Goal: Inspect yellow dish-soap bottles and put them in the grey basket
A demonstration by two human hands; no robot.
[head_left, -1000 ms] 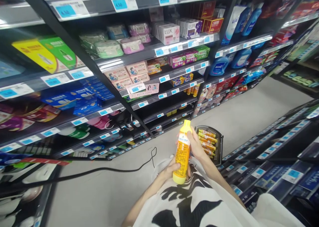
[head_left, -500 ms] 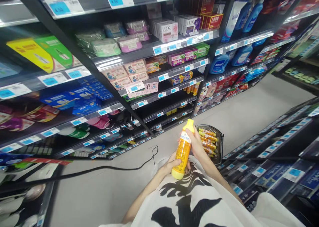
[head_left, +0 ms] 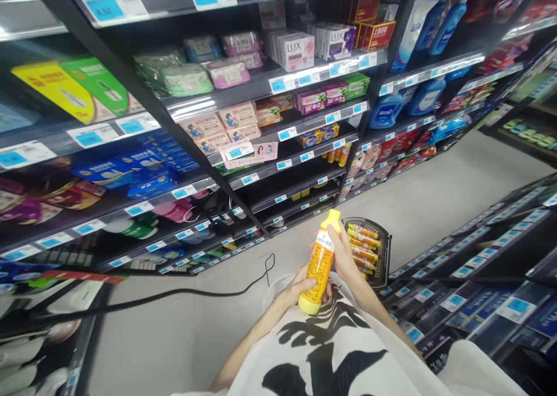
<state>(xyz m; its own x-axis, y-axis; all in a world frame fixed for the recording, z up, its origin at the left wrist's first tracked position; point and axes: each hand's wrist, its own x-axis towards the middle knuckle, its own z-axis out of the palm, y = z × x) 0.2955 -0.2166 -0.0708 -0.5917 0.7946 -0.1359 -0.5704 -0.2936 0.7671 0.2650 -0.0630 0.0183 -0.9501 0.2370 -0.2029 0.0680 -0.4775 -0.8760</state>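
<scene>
A yellow-orange bottle (head_left: 319, 268) with a yellow cap is held tilted in front of my body, its cap pointing away from me. Around its lower part my left hand (head_left: 300, 286) is closed, the thumb lying across the label. My right hand (head_left: 342, 250) grips the upper part just below the cap. The fingers behind the bottle are mostly hidden. Just beyond my right hand, a black basket (head_left: 384, 251) stands on the floor with several similar orange bottles (head_left: 363, 248) lying in it.
Shelves ahead hold soap boxes (head_left: 296, 51), pink boxes (head_left: 204, 132), blue boxes (head_left: 108, 173) and blue detergent bottles (head_left: 385, 111). A black cable (head_left: 195, 292) runs over the grey floor (head_left: 174, 338) at left. Another shelf unit (head_left: 478, 268) stands close on the right.
The view has shifted very slightly. Both hands keep their hold on the bottle, which stays in almost the same place and tilt.
</scene>
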